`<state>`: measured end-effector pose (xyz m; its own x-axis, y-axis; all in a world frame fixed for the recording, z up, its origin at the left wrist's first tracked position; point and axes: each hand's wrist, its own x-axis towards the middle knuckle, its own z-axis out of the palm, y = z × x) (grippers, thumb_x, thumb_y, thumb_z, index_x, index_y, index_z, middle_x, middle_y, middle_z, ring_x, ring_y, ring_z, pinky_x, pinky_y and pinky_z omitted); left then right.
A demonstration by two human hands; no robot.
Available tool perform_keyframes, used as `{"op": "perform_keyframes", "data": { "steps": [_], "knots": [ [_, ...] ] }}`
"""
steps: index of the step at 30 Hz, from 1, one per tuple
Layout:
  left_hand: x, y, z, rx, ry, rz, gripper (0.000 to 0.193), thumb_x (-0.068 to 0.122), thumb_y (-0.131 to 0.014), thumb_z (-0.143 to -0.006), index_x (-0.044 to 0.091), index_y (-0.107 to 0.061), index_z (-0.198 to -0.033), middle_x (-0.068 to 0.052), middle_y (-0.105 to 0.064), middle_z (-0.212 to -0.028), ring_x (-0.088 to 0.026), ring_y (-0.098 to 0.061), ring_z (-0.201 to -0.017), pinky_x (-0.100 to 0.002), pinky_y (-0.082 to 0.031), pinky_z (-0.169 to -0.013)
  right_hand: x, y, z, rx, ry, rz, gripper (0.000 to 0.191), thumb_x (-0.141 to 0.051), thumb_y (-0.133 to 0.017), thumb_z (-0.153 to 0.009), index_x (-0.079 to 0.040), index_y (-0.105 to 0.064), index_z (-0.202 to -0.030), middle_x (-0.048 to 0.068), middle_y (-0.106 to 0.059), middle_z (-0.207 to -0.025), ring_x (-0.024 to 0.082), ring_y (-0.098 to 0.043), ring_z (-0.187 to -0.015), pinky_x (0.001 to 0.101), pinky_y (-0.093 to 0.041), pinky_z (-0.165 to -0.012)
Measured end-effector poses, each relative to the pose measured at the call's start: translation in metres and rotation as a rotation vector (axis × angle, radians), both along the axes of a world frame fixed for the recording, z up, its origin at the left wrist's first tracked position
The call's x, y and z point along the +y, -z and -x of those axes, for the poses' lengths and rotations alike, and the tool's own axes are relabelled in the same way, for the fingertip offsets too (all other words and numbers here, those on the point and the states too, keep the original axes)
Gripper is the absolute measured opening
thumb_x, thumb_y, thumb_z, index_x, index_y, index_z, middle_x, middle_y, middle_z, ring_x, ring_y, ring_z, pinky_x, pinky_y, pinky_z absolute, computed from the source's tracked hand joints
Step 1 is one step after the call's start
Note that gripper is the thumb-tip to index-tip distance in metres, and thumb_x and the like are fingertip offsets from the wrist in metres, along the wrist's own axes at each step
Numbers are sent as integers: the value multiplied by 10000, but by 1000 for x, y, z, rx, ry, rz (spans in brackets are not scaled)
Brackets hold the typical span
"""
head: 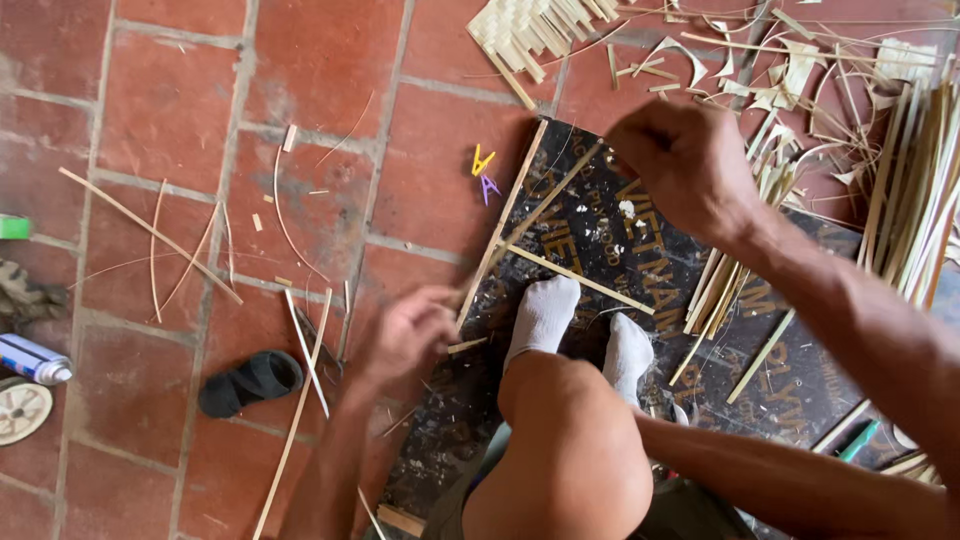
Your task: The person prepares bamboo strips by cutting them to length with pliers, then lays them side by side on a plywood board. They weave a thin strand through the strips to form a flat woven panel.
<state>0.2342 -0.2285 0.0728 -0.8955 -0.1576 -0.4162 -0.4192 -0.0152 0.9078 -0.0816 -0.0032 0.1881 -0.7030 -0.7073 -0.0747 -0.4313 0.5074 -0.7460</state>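
Bamboo strips lie crossed on a dark printed board (600,230) set on the red tile floor (170,120), and both hands work at opposite ends of that lattice. The longest strip (505,215) runs from about 1 o'clock down to 7 o'clock across the board's left edge; its lower end reaches the left hand (410,335), which is curled closed around it or right beside it — motion blur hides whether the fingers truly pinch the strip. A second strip (550,200) slants up toward the right hand (685,160), which sits at roughly 1 o'clock from the left hand, knuckles up and fingers bunched as if pinching something thin; what it holds, if anything, I cannot tell. A third strip (580,280) lies nearly crosswise, from 10 o'clock to 4 o'clock, just above a white-socked foot (545,315) that presses on the board; the other socked foot (628,350) rests beside it. So the long axis of the main strip points from the left hand toward the right one — the left hand is nearer its lower end, the right hand nearer the upper crossing. At 3 o'clock a bundle of split bamboo slats (915,190) is stacked, with shavings and a woven scrap (530,30) at 12 o'clock. Off at 9 o'clock lie loose slivers, a black sock (250,382) and a spray can (35,360); two small clothes pegs (485,172), yellow and purple, sit by the board's upper left edge.
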Motion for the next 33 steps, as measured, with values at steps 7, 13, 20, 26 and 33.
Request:
{"op": "perform_keyframes", "data": {
  "steps": [7, 13, 20, 26, 33],
  "knots": [
    [67, 26, 59, 198, -76, -379, 330, 191, -542, -1102, -4, -537, -1368, -71, -678, -831, -123, -658, -759, -260, -566, -722, -42, 59, -11, 301, -303, 110, 119, -123, -679, -962, -37, -736, -1021, 151, -726, -845, 279, -704, -732, 385, -551, -618],
    [84, 55, 101, 85, -468, -442, 221, 182, -526, -1118, 19, -674, -1138, -17, -559, -668, -58, -467, -483, -222, -365, -419, -33, 102, -56, 546, -530, -187, 667, -81, -668, -818, 78, -494, -1442, 129, -677, -827, 276, -707, -725, 390, -570, -553],
    [34, 105, 103, -69, -712, -213, 225, 129, -524, -1067, 22, -693, -1168, -24, -610, -732, -50, -528, -532, -210, -408, -431, -26, 99, -37, -331, -604, -362, 519, -126, -463, -1093, -253, -433, -1595, 115, -682, -1049, 250, -739, -681, 355, -653, -610],
    [31, 139, 128, 144, -630, -410, 214, 83, -578, -1014, 30, -672, -1199, -79, -712, -834, -92, -632, -576, -234, -468, -434, -46, 154, 52, 523, -251, -170, 137, -190, -718, -992, -88, -722, -1083, 102, -708, -960, 230, -681, -802, 374, -563, -629],
    [74, 215, 182, 23, -498, -112, 137, 108, -659, -1038, 0, -702, -1109, -97, -687, -802, -113, -621, -637, -251, -448, -507, -46, 263, 23, -685, 131, 183, 162, -85, -618, -1024, 31, -713, -963, 132, -708, -804, 151, -650, -634, 318, -560, -538]
  ]
}}
